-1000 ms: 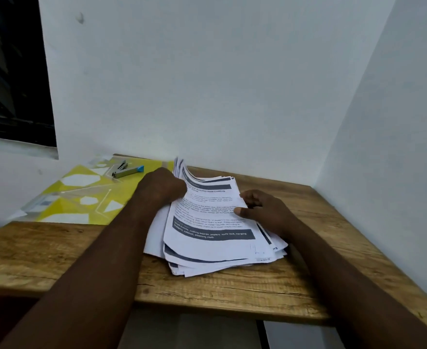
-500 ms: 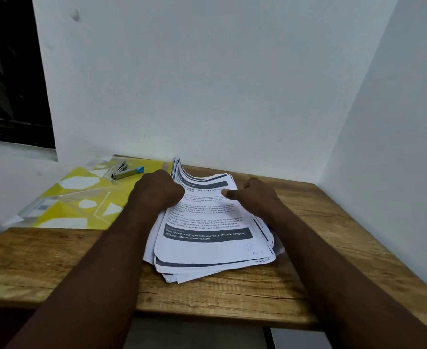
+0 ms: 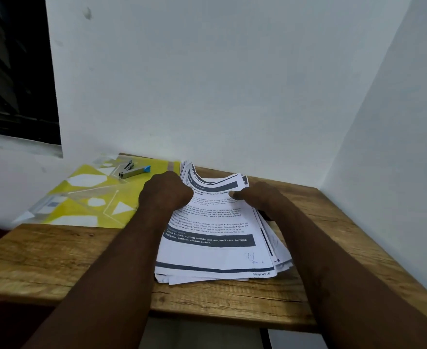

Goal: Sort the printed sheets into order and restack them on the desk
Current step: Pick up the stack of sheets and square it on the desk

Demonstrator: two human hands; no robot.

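Observation:
A loose stack of printed sheets with dark grey header bars lies on the wooden desk, its edges fanned unevenly. My left hand grips the stack's upper left side, where the far edges of several sheets curl upward. My right hand lies on the upper right part of the top sheet, with the thumb on the paper and the fingers over the right edge. The top sheet shows a title about knives and cutting. A handwritten page number sits at the bottom right of a lower sheet.
A yellow plastic folder with white shapes lies at the desk's back left, with a silver and blue stapler on it. White walls close in the desk behind and on the right. A dark window is at upper left.
My right hand moved from the stack's right middle up to the top sheet's upper part. The left hand kept its grip on the left side. The sheets have shifted a little.

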